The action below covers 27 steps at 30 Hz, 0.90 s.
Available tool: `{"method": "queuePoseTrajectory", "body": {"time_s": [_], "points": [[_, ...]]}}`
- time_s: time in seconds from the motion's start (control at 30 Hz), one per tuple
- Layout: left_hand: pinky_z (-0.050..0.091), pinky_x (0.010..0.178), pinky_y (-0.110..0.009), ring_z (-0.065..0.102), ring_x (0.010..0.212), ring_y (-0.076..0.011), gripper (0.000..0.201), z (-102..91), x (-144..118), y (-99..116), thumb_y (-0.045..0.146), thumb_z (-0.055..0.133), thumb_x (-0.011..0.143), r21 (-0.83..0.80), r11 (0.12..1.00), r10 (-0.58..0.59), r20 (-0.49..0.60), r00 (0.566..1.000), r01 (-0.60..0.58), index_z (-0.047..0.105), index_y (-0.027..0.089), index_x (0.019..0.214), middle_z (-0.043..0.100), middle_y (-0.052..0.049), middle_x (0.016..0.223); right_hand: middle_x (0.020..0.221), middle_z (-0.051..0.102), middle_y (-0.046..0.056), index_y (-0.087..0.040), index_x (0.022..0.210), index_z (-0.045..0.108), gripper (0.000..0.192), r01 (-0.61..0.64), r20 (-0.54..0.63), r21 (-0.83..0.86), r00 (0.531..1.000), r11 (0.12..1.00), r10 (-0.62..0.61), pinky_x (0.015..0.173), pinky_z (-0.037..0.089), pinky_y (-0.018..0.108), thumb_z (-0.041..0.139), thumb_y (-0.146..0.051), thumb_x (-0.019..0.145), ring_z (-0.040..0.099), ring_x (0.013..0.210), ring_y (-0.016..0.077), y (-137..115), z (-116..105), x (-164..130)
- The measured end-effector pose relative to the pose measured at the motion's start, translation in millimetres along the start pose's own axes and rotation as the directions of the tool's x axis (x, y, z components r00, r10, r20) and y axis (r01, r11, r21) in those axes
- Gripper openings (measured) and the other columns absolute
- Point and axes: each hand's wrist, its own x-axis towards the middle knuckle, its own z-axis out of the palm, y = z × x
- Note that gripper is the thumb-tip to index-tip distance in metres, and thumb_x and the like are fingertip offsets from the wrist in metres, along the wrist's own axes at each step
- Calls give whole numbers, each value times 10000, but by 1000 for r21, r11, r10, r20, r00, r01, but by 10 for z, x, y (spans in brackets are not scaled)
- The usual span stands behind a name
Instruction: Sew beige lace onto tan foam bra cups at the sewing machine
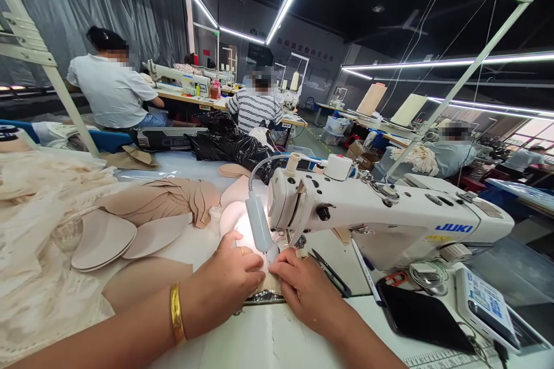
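**Two hands pinned on the fabric at the needle**

Two hands meet just in front of the presser foot, and both are yours. Your left hand [227, 285], ring and gold bangle showing, lies fingers-together and flat on the beige fabric piece [269, 283], pressing it down rather than gripping it. Your right hand [305, 288] mirrors it from the right, fingertips closed down on the same piece, thumb nearly touching the left hand.

That piece sits on the sewing machine [389, 213] bed at the near edge, mostly hidden under your fingers; its long axis cannot be told. It lies directly between the hands and runs away from you, toward the needle under the lamp [258, 222]. Both hands are equally close to it.

Left of you, moulded bra cups [104, 236] are stacked; right, a black phone [422, 317] lies flat.
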Motion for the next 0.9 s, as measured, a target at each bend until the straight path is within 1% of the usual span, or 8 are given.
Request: {"method": "queuePoseTrajectory", "body": {"time_s": [0.33,0.43,0.5,0.57,0.63,0.73,0.83,0.9], "points": [[317,913,-483,596,746,-209,182,-74,163,-200,23,604,816,-19,999,-42,49,998,43,626,202,791,665,7,790,1100,689,89,-215,1210,654,432,-72,13,-60,997,996,73,688,466,349,480,10,885,579,792,224,-7,77,63],[339,936,-517,608,788,-224,195,-97,168,-200,29,566,855,-14,998,-53,66,996,54,646,207,855,691,-13,852,1080,696,99,-202,1219,648,416,-76,22,-86,997,993,78,683,469,352,472,3,903,602,820,237,-6,88,60],[383,920,-519,600,809,-241,222,-112,150,-225,36,501,889,-16,997,-69,17,997,69,646,204,876,684,-39,876,1051,699,106,-188,1225,643,413,-71,29,-97,997,993,75,683,473,357,463,5,908,612,819,241,-5,88,52],[444,887,-489,596,875,-265,271,-128,118,-301,44,417,925,-32,988,-155,-82,984,153,642,194,907,677,-85,942,1049,698,110,-179,1234,635,417,-63,31,-95,997,993,66,691,479,363,455,9,909,616,813,239,-2,87,39],[495,870,-430,605,965,-266,331,-148,74,-416,37,337,956,-51,948,-319,-134,938,315,634,179,995,675,-119,1041,1063,696,115,-177,1243,625,415,-60,28,-93,998,994,63,707,486,372,455,6,911,619,819,241,3,90,24],[508,710,-348,635,814,-232,299,-193,-9,-550,39,361,954,-20,889,-457,-37,889,457,622,179,914,686,-89,915,1068,693,121,-175,1252,612,404,-56,27,-96,998,994,58,710,489,384,463,-9,916,610,806,244,13,102,8],[394,545,-340,564,590,-221,268,-246,-69,-502,96,481,913,35,909,-417,81,905,415,560,205,681,623,-51,695,1061,686,116,-182,1267,599,412,-46,19,-93,999,995,48,710,491,389,456,-14,920,588,785,239,23,109,8],[376,547,-330,562,590,-221,259,-266,-65,-375,141,538,915,47,924,-383,121,916,380,558,207,665,611,-40,676,1051,678,108,-194,1259,596,403,-46,6,-91,999,995,46,710,487,384,457,-19,923,572,782,237,27,106,13]]}}
